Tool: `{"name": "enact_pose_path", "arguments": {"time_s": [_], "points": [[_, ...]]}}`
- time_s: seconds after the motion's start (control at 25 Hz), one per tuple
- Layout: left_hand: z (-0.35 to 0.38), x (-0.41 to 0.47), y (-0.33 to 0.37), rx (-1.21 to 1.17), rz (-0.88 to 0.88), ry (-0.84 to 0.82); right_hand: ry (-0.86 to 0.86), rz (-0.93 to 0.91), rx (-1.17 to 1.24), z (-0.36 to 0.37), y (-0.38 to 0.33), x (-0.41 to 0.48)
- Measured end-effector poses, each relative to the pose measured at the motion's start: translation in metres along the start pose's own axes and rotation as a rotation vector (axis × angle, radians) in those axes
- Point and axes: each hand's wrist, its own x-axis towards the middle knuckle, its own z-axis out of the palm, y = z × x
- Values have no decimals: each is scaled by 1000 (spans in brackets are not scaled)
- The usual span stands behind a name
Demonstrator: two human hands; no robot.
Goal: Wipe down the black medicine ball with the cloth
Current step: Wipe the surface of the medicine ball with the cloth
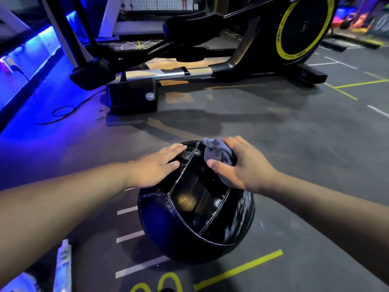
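Head view: a person's two bare arms reach down to a ball on a gym floor.
Ball (195, 209): black, glossy, with pale stitched seams; it rests on the grey floor (294, 154) in the lower middle, just in front of the person, and shows light streaks on its right side.
Left hand (155, 165): lies flat on the ball's upper left, palm down, fingers (174, 149) straight and close together, thumb alongside; it grips nothing.
Right hand (242, 165): on the ball's upper right, curled around the cloth, thumb on the near side and fingers over the far side, pressing the cloth against the ball.
Cloth (216, 151): grey, bunched, sticking out between thumb and fingers, touching the ball beside the top seam.
Floor marks: yellow and white painted lines, some running under and beside the ball.
Machine (210, 60): a black exercise machine with a yellow-rimmed wheel stands beyond the ball, well apart from it.
Cable (63, 112): a dark loop on the floor at the left, near the machine's base, in blue light.
Lower left: a pale, narrow object (64, 264) at the frame's edge; what it is I cannot tell.
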Motion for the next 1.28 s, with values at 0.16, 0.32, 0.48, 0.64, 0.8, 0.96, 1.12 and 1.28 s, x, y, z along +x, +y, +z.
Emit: {"name": "enact_pose_path", "arguments": {"time_s": [0.16,0.32,0.48,0.64,0.8,0.96,1.12,1.28], "points": [[-1,-1,2,42,4,-4,-131,133,570,-19,10,3],[-4,-1,2,29,-12,-14,-121,186,459,1,10,-9],[-7,-7,0,-67,-4,19,-48,-366,-260,42,-16,-51],[-3,-14,-1,-122,22,22,-200,-833,-491,50,-7,-51],[-6,-15,5,-133,-3,-27,91,-378,-217,27,28,1],[-5,-28,9,-171,12,-84,34,347,57,18,78,34],[-8,-32,-5,-187,-57,-27,133,89,-9,27,42,14],[-17,-38,-13,-36,-144,61,162,-239,-209,41,1,-15]]}}
